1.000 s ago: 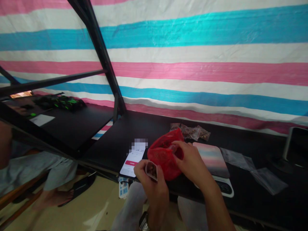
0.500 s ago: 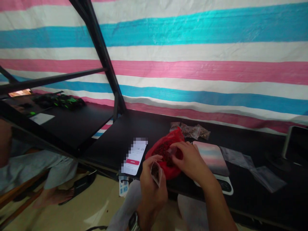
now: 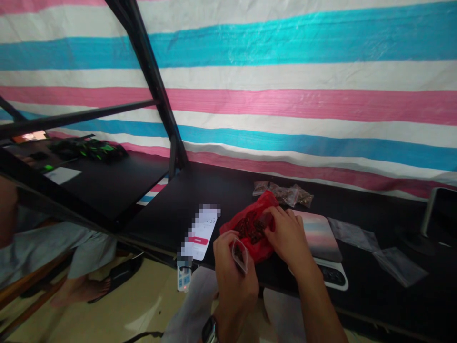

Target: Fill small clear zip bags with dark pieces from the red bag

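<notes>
My left hand is closed around a small clear zip bag, its mouth open upward and dark bits inside. Just beyond it lies a red plastic bag, spread open, with dark brown dried pieces in it. My right hand reaches into the red bag from the right, thumb and fingers pinched on a small see-through piece among the dried pieces. Its exact shape is partly hidden by the fingers. Behind the red bag sit several filled zip bags.
A kitchen scale with a shiny plate stands right of the red bag. Flat clear zip bags lie farther right, near a screen on a stand. A phone lies left. A black metal frame rises at left; another person's leg shows below.
My right hand has shifted slightly right and turned, with the small see-through piece still in its fingers at the red bag. My left hand and its zip bag have moved slightly right.
</notes>
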`<state>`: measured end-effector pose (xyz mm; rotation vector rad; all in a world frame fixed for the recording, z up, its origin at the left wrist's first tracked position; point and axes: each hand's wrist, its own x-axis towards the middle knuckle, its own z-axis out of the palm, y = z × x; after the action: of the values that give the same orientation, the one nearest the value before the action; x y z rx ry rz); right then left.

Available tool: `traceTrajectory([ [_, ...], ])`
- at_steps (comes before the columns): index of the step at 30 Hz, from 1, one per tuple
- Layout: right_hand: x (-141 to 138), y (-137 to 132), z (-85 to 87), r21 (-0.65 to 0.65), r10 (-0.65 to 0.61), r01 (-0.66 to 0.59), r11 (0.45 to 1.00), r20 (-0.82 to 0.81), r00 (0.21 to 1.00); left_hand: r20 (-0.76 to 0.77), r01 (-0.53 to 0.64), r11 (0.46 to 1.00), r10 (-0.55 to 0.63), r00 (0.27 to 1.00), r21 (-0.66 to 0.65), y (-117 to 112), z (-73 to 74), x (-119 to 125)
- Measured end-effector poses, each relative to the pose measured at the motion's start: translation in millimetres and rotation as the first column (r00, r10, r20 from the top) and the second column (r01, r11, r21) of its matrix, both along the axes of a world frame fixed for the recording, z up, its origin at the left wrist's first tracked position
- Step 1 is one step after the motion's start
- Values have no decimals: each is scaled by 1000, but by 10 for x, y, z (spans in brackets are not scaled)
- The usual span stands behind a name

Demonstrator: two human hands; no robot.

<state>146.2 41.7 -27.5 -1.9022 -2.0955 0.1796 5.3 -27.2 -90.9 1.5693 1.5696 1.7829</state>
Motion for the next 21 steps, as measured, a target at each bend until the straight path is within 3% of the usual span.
traceTrajectory([
  [6, 6, -1, -2, 28, -7, 8, 1000, -17, 1000, 47, -2, 999, 1, 999, 33, -104, 83, 129],
  [9, 16, 5, -15, 12, -6, 7, 1000, -41, 999, 120, 42, 995, -53, 991, 94, -219, 104, 266],
  [13, 34, 22, -58, 26, 23, -21, 999, -66, 998, 190, 1, 987, -32, 981, 161, -325, 2, 428],
  [16, 51, 39, -101, 53, 67, -62, 997, -96, 993, 159, 46, 979, -78, 984, 196, -340, -93, 488],
  [18, 71, 49, -126, 56, 96, -90, 994, -116, 989, 183, 78, 983, -109, 977, 165, -348, -106, 520],
  [21, 109, 49, -137, 40, 101, -96, 995, -146, 984, 301, 146, 989, -138, 944, -5, -361, -51, 549],
])
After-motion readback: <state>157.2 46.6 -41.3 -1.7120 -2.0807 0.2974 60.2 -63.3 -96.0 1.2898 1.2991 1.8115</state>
